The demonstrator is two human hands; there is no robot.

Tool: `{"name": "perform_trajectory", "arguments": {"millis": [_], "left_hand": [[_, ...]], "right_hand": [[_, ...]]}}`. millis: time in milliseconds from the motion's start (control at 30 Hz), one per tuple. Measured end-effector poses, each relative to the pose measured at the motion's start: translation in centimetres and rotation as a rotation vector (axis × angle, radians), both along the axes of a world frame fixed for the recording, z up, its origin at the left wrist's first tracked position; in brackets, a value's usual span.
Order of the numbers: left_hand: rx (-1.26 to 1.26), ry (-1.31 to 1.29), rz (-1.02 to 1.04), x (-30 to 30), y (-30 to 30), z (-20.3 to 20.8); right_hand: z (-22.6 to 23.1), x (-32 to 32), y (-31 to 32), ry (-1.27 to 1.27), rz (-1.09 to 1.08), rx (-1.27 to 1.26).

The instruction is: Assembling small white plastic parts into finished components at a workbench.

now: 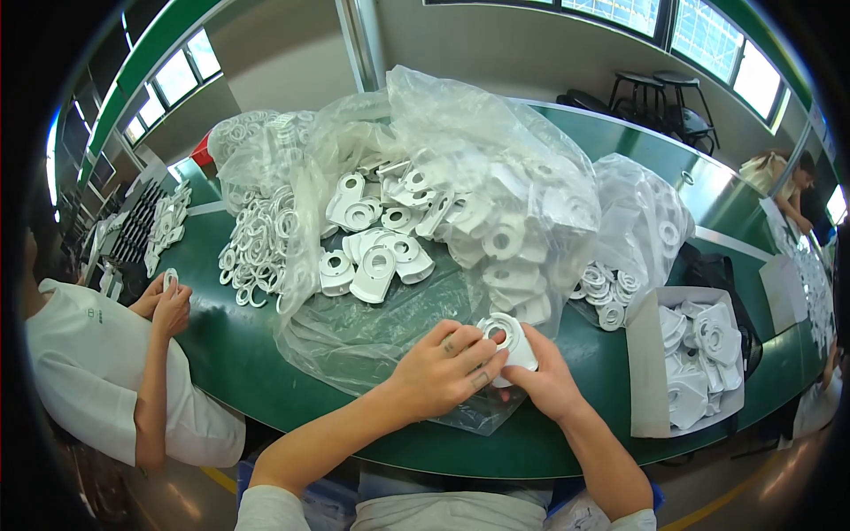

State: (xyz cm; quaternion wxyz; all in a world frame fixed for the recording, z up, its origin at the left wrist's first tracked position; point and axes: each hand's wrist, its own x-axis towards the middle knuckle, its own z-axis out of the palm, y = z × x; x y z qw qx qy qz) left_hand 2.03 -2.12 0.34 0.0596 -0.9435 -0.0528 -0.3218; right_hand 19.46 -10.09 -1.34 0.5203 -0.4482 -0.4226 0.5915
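Near the front edge of the green table, both my hands are on one white plastic housing [522, 352] with a round ring at its top. My right hand [551, 380] grips its right side, thumb below and fingers behind. My left hand [443, 370] has its fingers closed at the ring's left and lower side; whether it pinches a separate small part there is hidden. Beyond my hands, a clear plastic bag [354, 354] lies spread, with loose white housings [376, 270] heaped in its mouth.
A pile of white rings [261, 243] lies left of the bag, and more rings [606, 288] spill from another bag at right. An open carton [649, 380] at right holds several white housings. A co-worker [115, 354] sits at left, holding a small white part.
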Motion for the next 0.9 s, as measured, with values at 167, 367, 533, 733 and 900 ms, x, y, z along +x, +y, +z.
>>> {"name": "perform_trajectory", "arguments": {"millis": [167,367,533,733,900], "left_hand": [[-0.043,-0.025,0.032,-0.1,-0.3,-0.5],[-0.142,-0.089,0.018,-0.1,0.4,-0.5],[-0.935,-0.480,0.029,-0.2,0.2,0.2],[-1.317,-0.366,0.030,-0.6,0.4,-0.1],[-1.333,-0.388,0.004,-0.7,0.5,-0.3]], "right_hand": [[0.1,0.6,0.2,0.094,-0.014,0.003],[0.3,0.3,0.2,0.218,-0.086,-0.004],[0.2,0.3,0.1,0.070,-0.081,0.072],[-0.7,-0.3,0.2,-0.127,-0.046,0.194],[-0.4,-0.6,0.0,-0.191,-0.053,0.198]]}}
